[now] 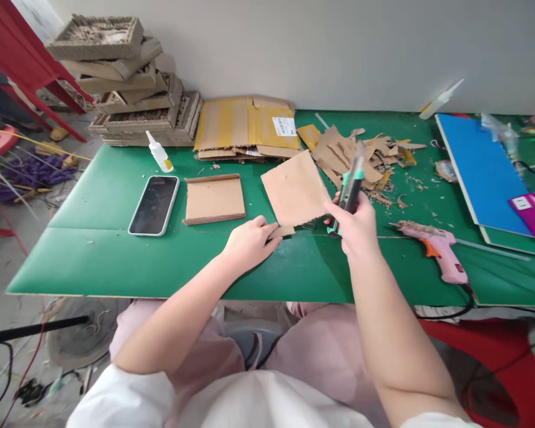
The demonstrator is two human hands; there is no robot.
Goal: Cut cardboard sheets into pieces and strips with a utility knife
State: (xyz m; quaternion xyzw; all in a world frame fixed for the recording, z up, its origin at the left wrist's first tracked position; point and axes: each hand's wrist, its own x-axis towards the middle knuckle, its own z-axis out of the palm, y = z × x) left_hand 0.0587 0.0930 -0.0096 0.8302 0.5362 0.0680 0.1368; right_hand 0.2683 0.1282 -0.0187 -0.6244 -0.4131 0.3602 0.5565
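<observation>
My left hand (249,242) is closed, pinching a narrow cardboard strip (282,232) at the near corner of a tan cardboard square (294,189) lying on the green table (116,261). My right hand (355,227) is wrapped round a teal and black utility knife (351,190), held upright just right of the square. A cardboard tray piece with raised edges (214,199) lies to the left of my left hand.
A phone (154,205) and a glue bottle (159,153) lie at left. Flattened boxes (247,128), cardboard scraps (365,156) and stacked cardboard trays (129,89) sit at the back. A pink glue gun (437,249) and a blue board (481,169) are at right.
</observation>
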